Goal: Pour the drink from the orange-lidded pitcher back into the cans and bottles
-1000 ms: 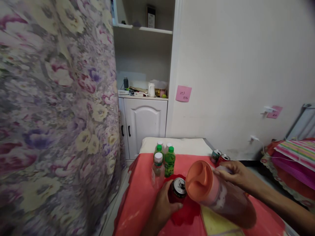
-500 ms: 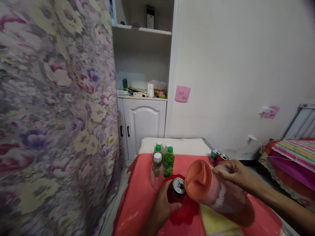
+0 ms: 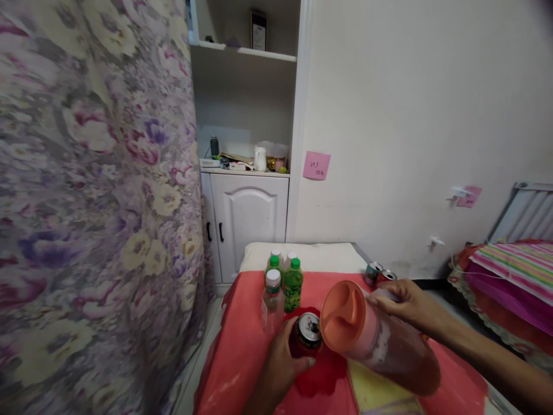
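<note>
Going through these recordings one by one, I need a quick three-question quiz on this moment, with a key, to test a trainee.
1. Fill in the gap: ___ green-capped bottles are visible.
2. True or false: the pitcher in the right hand is held upright.
3. What does the left hand grip?
A) a green-capped bottle
B) the pitcher
C) a can

Key:
1. Two.
2. False: it is tilted over, with its orange lid toward the can.
3. C.
</note>
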Motion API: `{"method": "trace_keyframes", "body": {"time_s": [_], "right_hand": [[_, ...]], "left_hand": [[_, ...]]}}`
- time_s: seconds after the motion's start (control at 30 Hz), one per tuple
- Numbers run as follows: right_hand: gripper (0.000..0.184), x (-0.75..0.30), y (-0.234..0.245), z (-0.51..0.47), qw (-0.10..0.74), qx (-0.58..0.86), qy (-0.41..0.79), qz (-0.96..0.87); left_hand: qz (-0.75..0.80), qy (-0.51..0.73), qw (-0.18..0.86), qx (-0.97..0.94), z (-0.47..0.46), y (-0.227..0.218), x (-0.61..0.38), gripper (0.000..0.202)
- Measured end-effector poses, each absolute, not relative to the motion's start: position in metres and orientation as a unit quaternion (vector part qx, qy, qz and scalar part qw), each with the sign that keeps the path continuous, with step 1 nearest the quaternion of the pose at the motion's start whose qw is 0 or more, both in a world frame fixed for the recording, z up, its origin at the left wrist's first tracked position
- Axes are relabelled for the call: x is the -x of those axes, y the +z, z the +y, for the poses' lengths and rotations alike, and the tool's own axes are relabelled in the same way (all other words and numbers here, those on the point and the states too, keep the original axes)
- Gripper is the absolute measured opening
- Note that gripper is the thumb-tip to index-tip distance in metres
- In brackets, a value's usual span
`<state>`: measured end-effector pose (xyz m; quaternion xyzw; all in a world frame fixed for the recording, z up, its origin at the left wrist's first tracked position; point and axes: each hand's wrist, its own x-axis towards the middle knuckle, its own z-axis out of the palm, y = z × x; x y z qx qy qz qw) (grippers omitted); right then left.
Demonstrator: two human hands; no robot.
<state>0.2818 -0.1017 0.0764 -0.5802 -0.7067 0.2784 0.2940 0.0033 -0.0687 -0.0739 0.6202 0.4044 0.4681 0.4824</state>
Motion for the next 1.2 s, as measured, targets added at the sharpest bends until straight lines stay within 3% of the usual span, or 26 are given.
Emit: {"method": "trace_keyframes", "body": {"time_s": [1.2], "right_hand": [[0.048,-0.2893,0.0697,-0.0975,0.296,0.566,0.282,-0.716]], "left_hand": [[0.375,0.486,0.512,-0.6,-0.0693,-0.0757,-0.005,0.077]]}}
